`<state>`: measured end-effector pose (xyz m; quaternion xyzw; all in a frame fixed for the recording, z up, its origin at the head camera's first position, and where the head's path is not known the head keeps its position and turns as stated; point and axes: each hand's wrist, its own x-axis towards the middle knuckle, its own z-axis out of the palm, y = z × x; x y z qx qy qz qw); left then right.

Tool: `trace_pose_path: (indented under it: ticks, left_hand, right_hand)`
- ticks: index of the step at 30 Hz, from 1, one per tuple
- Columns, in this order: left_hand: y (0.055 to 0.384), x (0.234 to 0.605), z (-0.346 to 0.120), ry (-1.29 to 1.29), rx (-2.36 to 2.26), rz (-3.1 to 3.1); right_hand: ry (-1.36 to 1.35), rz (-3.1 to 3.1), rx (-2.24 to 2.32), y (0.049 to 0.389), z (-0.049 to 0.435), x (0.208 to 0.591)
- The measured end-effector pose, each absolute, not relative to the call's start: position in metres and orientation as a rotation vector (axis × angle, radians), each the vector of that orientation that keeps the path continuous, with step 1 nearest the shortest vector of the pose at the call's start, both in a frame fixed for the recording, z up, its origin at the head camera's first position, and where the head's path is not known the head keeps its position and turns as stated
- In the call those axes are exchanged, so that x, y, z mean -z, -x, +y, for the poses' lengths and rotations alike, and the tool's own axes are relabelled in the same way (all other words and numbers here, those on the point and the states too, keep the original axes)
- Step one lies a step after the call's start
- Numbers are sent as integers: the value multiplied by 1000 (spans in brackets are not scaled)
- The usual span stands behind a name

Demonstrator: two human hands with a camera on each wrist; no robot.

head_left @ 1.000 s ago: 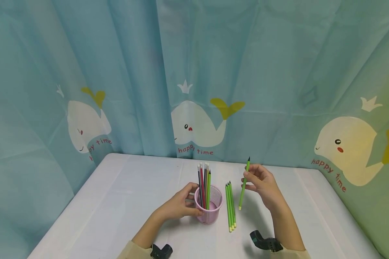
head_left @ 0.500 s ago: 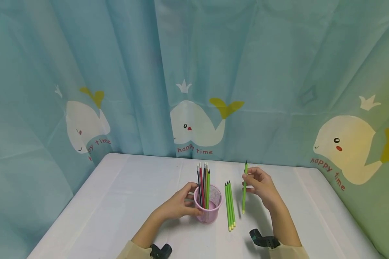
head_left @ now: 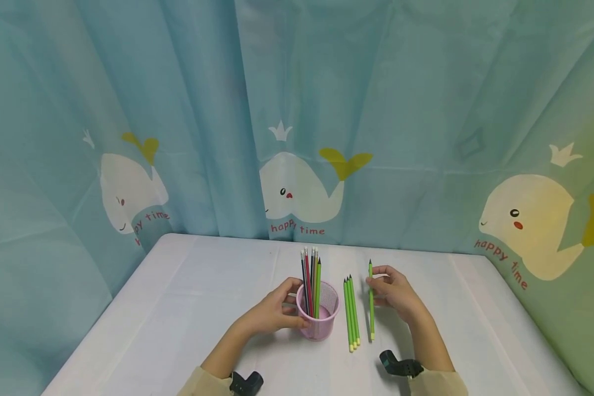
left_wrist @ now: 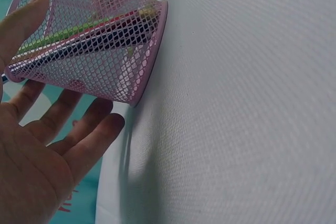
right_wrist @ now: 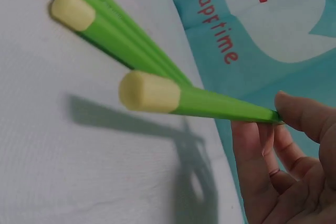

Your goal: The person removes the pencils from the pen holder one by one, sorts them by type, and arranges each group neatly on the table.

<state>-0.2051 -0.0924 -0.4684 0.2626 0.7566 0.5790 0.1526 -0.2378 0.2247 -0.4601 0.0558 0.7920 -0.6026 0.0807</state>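
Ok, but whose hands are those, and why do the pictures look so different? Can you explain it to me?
These are a person's two bare hands, with no robot. The wide picture comes from a camera worn on the head, looking forward and down. The close-up pictures come from small cameras, one on each wrist, watching what that hand does.

The left hand holds a pink mesh cup with some pencils in it. The right hand pinches a green pencil. Three more green pencils lie close together on the white table, between the cup and the held pencil. Behind is a curtain with whales on it.
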Motion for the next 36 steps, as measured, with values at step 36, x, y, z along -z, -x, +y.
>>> trace_pose_path:
  ticks: [36]
  left_hand:
    - [205,468,-92,-749,-1672,2161]
  right_hand:
    - [-280,2393,1670,240,224,479]
